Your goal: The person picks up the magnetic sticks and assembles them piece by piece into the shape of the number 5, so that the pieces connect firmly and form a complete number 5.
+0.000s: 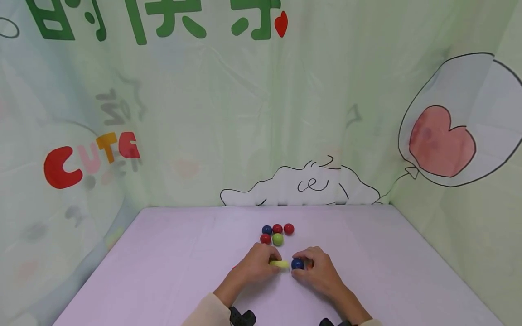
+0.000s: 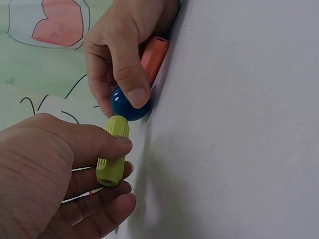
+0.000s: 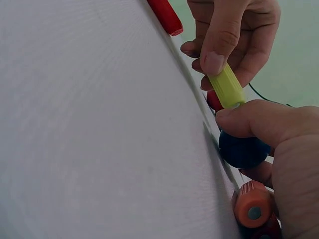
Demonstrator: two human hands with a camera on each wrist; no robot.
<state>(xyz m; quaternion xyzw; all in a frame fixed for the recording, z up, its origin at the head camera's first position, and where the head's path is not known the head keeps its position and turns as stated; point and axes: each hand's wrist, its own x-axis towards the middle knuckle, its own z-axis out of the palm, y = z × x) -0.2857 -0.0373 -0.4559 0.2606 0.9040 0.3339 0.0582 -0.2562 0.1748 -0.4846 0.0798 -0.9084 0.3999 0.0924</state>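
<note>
My left hand [image 1: 258, 263] pinches a short ribbed yellow-green rod [image 1: 280, 264] between thumb and fingers, its free end pointing right. Facing it, my right hand [image 1: 319, 271] holds a glossy dark blue ball [image 1: 297, 264] by thumb and fingertips. In the left wrist view the rod's tip meets the blue ball [image 2: 129, 105] or lies very close; a small gap shows in the head view. An orange ribbed rod [image 2: 155, 57] lies beside the right hand; its grey round end shows in the right wrist view. Whether that hand touches it, I cannot tell.
Behind the hands, red balls [image 1: 288, 228], a blue ball [image 1: 267, 230] and a green ball [image 1: 277, 239] sit grouped on the pale table [image 1: 183, 253]. A red rod [image 3: 165, 16] lies beyond the left hand. A printed curtain [image 1: 244, 113] hangs behind the table.
</note>
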